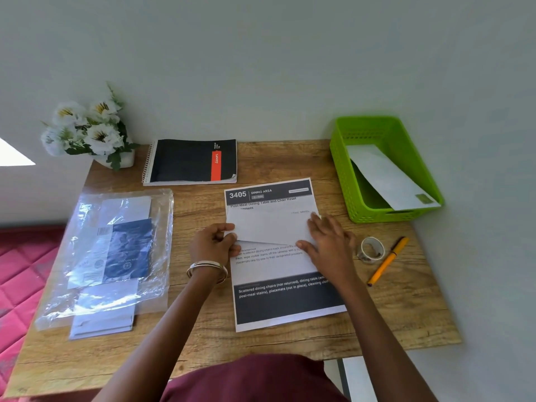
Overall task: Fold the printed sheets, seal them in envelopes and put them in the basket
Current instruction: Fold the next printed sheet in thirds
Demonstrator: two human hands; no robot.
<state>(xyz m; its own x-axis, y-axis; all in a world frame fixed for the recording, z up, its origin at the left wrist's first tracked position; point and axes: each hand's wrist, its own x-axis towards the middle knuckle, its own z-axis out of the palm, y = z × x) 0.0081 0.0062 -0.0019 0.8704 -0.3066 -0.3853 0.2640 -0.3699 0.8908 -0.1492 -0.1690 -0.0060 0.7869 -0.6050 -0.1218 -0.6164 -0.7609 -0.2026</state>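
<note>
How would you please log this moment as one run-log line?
left hand grips envelope | right hand flat on it | envelope on printed sheet | basket holds one envelope

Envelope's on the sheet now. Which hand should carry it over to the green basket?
Probably the right hand: it lies flat on the envelope on the side nearer the green basket. The left hand pinches the far end.

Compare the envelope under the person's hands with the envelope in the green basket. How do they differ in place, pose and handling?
The envelope under the hands lies flat on a printed sheet; the envelope in the basket leans tilted inside the green basket. The left hand pinches the first and the right hand presses it; nothing touches the second. A mark shows on the second's corner, none on the first. Both are white and oblong.
</note>
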